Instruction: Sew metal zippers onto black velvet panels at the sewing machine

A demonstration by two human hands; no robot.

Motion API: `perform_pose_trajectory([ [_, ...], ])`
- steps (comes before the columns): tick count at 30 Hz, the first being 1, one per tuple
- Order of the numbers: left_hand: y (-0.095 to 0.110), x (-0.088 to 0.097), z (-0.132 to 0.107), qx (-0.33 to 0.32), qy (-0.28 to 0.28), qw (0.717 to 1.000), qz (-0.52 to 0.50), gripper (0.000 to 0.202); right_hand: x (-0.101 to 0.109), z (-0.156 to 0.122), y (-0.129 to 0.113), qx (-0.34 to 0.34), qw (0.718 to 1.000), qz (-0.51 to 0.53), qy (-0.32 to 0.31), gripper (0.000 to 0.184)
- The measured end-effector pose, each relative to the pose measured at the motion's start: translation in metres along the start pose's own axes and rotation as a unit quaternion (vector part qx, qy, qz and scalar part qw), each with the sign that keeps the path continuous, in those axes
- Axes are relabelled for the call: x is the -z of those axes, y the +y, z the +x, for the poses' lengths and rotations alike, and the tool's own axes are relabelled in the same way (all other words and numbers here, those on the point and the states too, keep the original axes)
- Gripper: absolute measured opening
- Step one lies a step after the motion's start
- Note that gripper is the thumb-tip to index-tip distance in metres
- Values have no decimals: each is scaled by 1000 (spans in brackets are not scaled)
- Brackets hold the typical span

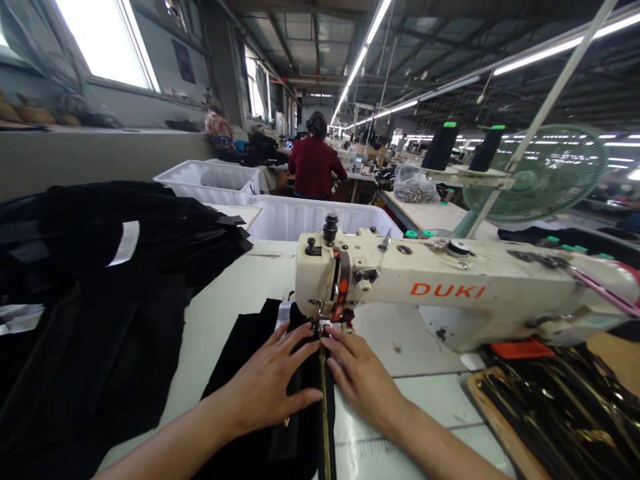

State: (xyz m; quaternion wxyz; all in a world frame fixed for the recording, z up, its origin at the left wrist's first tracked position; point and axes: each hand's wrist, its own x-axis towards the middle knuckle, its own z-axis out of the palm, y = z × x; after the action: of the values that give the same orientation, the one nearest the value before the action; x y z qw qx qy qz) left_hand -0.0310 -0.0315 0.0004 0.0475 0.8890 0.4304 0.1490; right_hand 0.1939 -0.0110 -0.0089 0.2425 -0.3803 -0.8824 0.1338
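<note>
A black fabric piece [245, 347] with a gold zipper [325, 413] lies on the table under the needle of a cream sewing machine [450, 290]. My left hand [273, 387] lies flat on the fabric just left of the zipper, fingers spread and pointing toward the needle. Right of the zipper, my right hand [363, 377] rests flat with its fingers stretched to the presser foot [320, 327]. Both hands press the cloth down; neither grips anything.
A big heap of black garments [100, 293] covers the table's left side. White plastic bins [310, 217] stand behind the machine. A tray of zippers [565, 407] sits at right. A green fan [545, 173] and thread cones [440, 147] stand beyond. A person in red [315, 163] works further back.
</note>
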Motion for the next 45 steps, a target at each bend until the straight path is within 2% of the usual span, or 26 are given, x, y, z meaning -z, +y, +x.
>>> perform_pose_trajectory([
  [2,11,7,-9,3,-15,1000,19,61,8,0,0,-28,999,33,31,33],
  [3,20,10,-17,3,-22,999,27,67,13,0,-1,-45,997,44,43,30],
  [6,53,16,-47,-15,-7,999,48,105,30,-8,-10,-84,993,65,51,24],
  [8,71,11,-66,-32,20,997,67,114,37,-23,-25,-80,993,83,30,23],
  [10,80,3,-81,-48,44,995,81,96,35,-45,-44,-41,995,87,-7,37],
  [13,77,-6,-89,-55,70,996,27,57,18,-82,-71,37,996,41,-70,77],
  [15,69,-1,-88,15,88,994,-71,39,4,-101,-80,64,994,7,-91,89],
  [17,59,13,-84,141,104,967,-187,32,-2,-108,-79,71,995,21,-73,76],
  [19,50,32,-76,243,124,918,-287,35,6,-102,-70,32,995,94,-12,45],
  [21,43,51,-65,266,151,883,-356,39,28,-84,-51,-52,980,177,75,28],
  [22,40,58,-60,262,159,874,-376,41,43,-72,-40,-98,972,184,111,33],
  [25,39,71,-49,249,158,871,-393,43,85,-37,-16,-136,967,169,137,54],
  [28,42,72,-47,249,160,875,-383,45,101,-22,-25,-108,974,160,119,54],
  [32,46,68,-53,248,154,878,-380,46,87,-32,-57,-11,984,169,57,28],
  [34,46,68,-56,247,147,876,-387,48,85,-33,-54,-29,980,175,94,29],
  [36,46,68,-57,248,142,875,-391,49,91,-27,-40,-89,968,179,154,40],
  [38,46,68,-57,251,136,878,-385,49,96,-20,-29,-114,962,178,173,51],
  [39,46,68,-57,252,131,881,-379,48,95,-18,-30,-109,963,180,168,51],
  [40,47,67,-58,252,126,885,-371,47,90,-19,-35,-90,968,177,151,46],
  [42,48,65,-59,246,117,895,-353,47,69,-29,-56,-21,985,144,93,24],
  [43,48,63,-61,240,116,901,-342,47,55,-37,-69,59,996,65,33,19],
  [45,48,58,-64,222,116,917,-309,44,25,-56,-89,132,987,-91,-5,20],
])
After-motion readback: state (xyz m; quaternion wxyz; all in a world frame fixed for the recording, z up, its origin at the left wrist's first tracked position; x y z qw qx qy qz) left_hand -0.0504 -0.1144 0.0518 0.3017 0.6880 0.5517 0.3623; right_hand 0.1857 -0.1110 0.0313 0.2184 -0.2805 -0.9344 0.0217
